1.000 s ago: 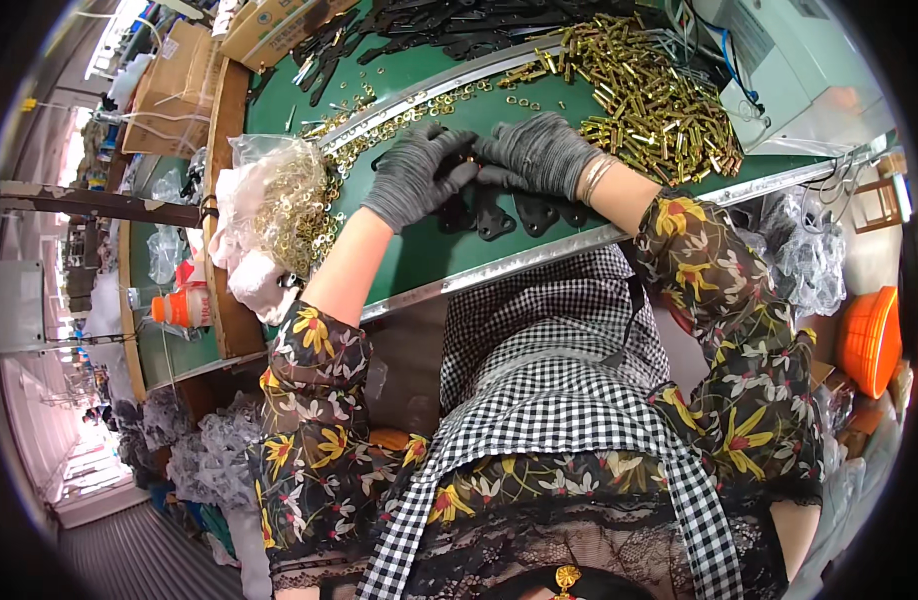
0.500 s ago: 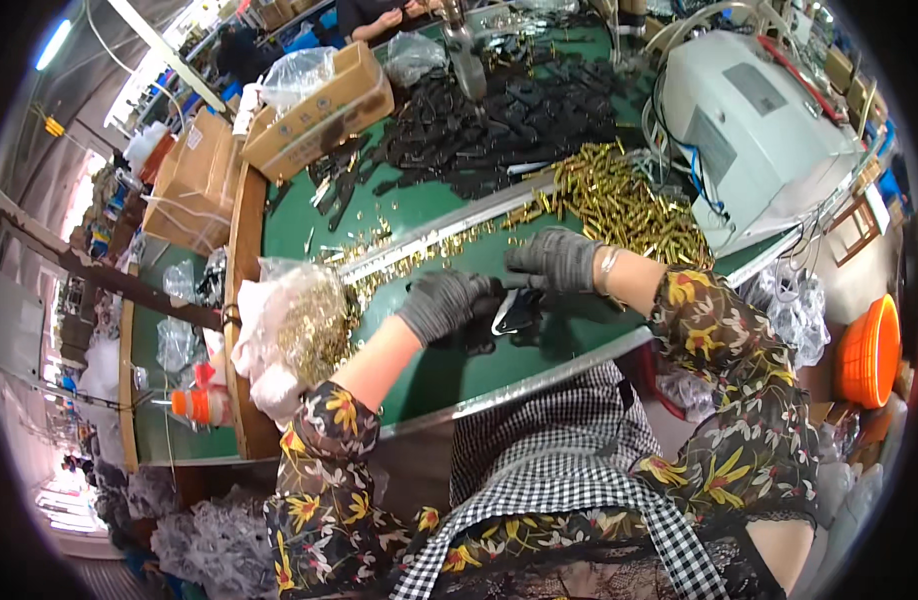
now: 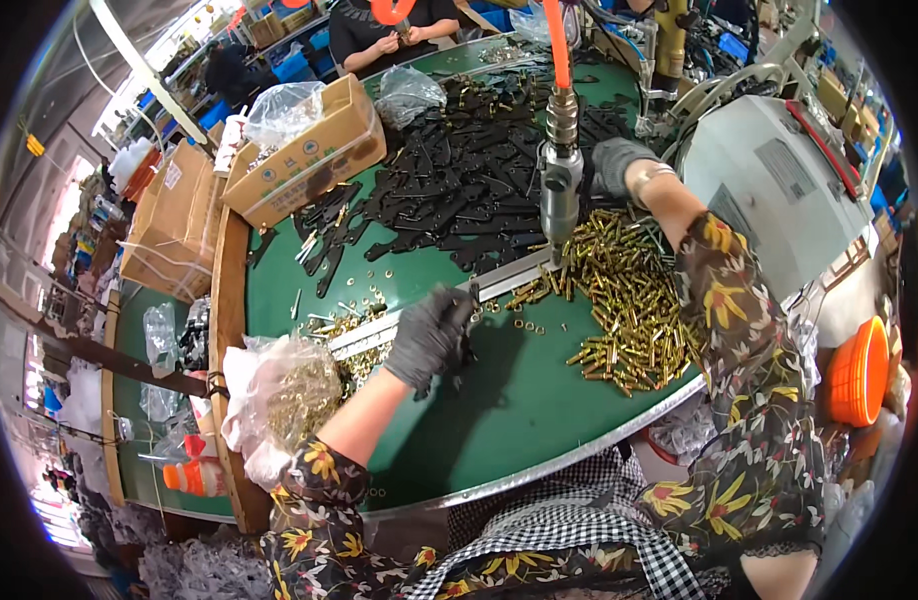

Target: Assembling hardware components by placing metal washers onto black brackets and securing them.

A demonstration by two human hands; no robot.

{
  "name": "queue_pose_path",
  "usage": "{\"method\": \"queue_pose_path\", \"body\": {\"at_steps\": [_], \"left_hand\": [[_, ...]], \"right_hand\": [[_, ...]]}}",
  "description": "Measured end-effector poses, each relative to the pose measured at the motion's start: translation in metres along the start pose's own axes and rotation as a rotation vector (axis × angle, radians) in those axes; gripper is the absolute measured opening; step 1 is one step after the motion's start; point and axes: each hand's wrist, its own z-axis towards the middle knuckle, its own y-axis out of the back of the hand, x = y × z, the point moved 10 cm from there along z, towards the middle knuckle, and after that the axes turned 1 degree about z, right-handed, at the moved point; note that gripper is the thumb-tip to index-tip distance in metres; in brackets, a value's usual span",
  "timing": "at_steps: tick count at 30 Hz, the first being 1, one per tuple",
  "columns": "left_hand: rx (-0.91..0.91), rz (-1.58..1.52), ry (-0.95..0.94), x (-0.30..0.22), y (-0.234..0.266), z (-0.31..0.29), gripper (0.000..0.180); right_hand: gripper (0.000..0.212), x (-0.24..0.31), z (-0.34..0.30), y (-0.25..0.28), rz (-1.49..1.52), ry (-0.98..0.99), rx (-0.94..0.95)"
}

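My left hand (image 3: 426,342), in a grey glove, is closed over the middle of the green table (image 3: 539,420). Dark edges of a black flat part (image 3: 468,352) show at its fingers; most of the part is hidden. My right hand (image 3: 621,166), also gloved, is at the back right beside a hanging metal power screwdriver (image 3: 560,190). Its fingers are partly hidden, so I cannot tell whether they touch the tool. Just below the tool lies a heap of brass-coloured cylindrical pins (image 3: 634,310). A large pile of black flat parts (image 3: 459,185) spreads behind my left hand.
A metal rail (image 3: 509,276) crosses the table, with small brass rings (image 3: 364,318) near its left end. A plastic bag of small pieces (image 3: 297,392) and a cardboard box (image 3: 309,150) stand left. A grey machine (image 3: 769,185) is at right. A co-worker's hands (image 3: 399,40) show opposite.
My hands have moved apart from over a black part near the table's front. The right has gone back to beside the screwdriver; the left remains closed near the rail. The view has shifted.
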Motion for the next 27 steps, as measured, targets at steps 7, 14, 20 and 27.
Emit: {"method": "queue_pose_path", "body": {"at_steps": [7, 14, 20, 27], "left_hand": [[-0.178, 0.156, -0.045, -0.004, 0.038, 0.191, 0.014], [-0.432, 0.243, 0.118, 0.061, 0.029, 0.328, 0.035], [-0.011, 0.648, -0.210, 0.087, 0.001, 0.320, 0.043], [0.184, 0.788, 0.575, 0.166, 0.052, 0.198, 0.080]], "right_hand": [[0.036, -0.081, 0.134, 0.006, 0.310, -0.350, -0.279], [0.036, -0.073, 0.154, 0.023, 0.567, -0.401, -0.480], [0.040, 0.009, 0.098, -0.025, 0.253, 0.069, 0.035], [0.091, 0.026, 0.011, -0.057, 0.139, -0.124, 0.269]]}}
